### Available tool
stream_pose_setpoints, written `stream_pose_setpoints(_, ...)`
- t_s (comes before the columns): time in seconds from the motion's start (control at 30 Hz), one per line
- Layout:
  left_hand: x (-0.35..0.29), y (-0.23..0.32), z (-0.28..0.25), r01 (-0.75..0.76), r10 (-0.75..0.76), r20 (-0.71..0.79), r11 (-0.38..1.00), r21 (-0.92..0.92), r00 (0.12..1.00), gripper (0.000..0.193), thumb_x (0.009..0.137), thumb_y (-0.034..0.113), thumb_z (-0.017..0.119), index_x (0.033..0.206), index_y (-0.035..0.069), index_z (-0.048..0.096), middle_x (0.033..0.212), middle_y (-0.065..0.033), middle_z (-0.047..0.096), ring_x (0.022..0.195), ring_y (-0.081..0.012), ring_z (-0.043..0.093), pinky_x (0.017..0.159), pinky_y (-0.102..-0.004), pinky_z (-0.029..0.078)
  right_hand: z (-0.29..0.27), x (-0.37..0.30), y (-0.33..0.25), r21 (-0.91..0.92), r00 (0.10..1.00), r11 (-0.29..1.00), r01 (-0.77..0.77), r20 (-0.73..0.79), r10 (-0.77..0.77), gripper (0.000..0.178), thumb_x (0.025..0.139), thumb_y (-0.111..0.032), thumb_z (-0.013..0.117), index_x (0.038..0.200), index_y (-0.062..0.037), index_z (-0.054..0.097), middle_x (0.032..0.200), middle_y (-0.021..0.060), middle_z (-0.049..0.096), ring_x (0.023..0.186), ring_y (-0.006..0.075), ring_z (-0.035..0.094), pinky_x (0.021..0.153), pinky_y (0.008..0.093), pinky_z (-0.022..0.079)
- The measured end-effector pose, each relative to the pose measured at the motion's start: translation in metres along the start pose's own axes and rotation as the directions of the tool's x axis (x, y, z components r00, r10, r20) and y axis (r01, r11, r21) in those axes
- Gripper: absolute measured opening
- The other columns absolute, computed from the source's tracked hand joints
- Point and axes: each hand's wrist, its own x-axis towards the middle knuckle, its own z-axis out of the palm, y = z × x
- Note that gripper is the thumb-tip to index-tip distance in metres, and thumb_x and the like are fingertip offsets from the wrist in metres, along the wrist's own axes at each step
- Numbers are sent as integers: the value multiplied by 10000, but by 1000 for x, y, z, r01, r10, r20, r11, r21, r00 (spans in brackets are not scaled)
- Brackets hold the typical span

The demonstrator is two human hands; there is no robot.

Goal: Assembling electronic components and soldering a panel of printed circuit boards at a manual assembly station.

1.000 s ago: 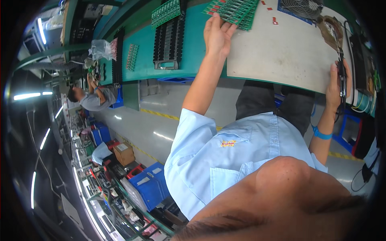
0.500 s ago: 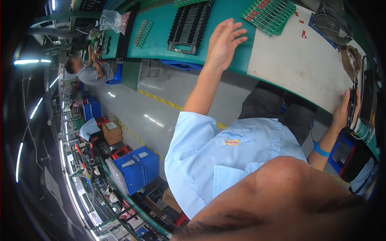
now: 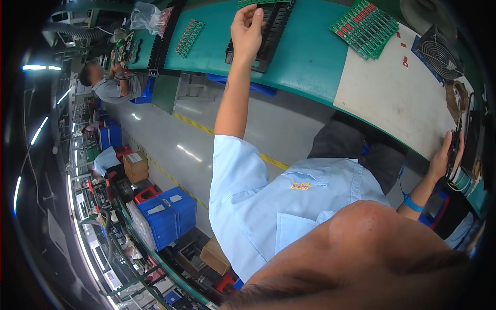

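My left hand reaches to the far side of the bench, its fingers bent in toward each other. It is over the black slotted rack, close to the near edge of a green circuit board cut off by the top of the view. Anything between the fingertips is too small to make out. At the right end of the bench, my right hand is around a slim dark tool whose kind I cannot tell. A blue strap circles that wrist.
Stacked green boards with red parts lie beside a white mat. A round-grilled fan stands behind small red pieces. One more board panel lies on the green bench left of the rack. Another person works farther left.
My left hand has moved left and farther away, from beside the stacked boards to over the rack, and its spread fingers have bent in. My right hand stays at the tool. The view has shifted slightly.
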Motion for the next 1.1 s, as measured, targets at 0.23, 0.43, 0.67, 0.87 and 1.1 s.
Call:
stream_pose_setpoints(0.23, 27, -41, -64, 2, 65, -192, 944, 330, 979, 530, 865, 251, 783, 1285, -12, 592, 1224, -193, 634, 1115, -299, 615, 997, -411, 470, -4, -1, -7, -137, 1000, 990, -20, -18, 18, 409, 965, -218, 719, 1293, 9, 628, 1090, 177, 736, 963, 214, 716, 877, 284, 564)
stream_pose_setpoints(0.43, 39, -115, -177, 108, 347, -386, 609, 785, 855, 698, 850, 421, 766, 1316, -40, 527, 1204, -225, 620, 1153, -359, 566, 1024, -488, 416, -3, 4, 3, -195, 1000, 981, -1, -5, 0, 398, 973, -238, 709, 1282, 3, 640, 1097, 175, 738, 961, 203, 716, 860, 281, 564)
stream_pose_setpoints(0.67, 52, -147, -246, 776, -187, -800, 443, 449, 570, 876, 804, 533, 764, 1366, -55, 441, 1251, -242, 577, 1184, -391, 542, 1079, -597, 332, 0, 4, 0, -232, 999, 972, 33, 3, -34, 399, 972, -253, 711, 1273, 2, 649, 1098, 170, 739, 948, 206, 716, 848, 280, 563)
stream_pose_setpoints(0.87, 51, -183, -255, 618, 21, -734, 522, 587, 679, 963, 727, 472, 856, 1358, -84, 388, 1249, -262, 568, 1148, -415, 593, 1038, -513, 433, 1, 0, -4, -247, 1000, 969, 28, -2, -30, 407, 965, -258, 718, 1286, -16, 652, 1090, 160, 739, 933, 208, 712, 849, 284, 564)
stream_pose_setpoints(1.1, 74, -181, -260, 261, 284, -765, 824, 503, 578, 768, 767, 151, 878, 1328, -83, 409, 1198, -244, 563, 1012, -331, 623, 896, -391, 533, 15, 0, -7, -152, 996, 985, 80, 40, -75, 405, 932, -205, 751, 1294, -47, 664, 1086, 118, 744, 955, 181, 702, 868, 279, 552)
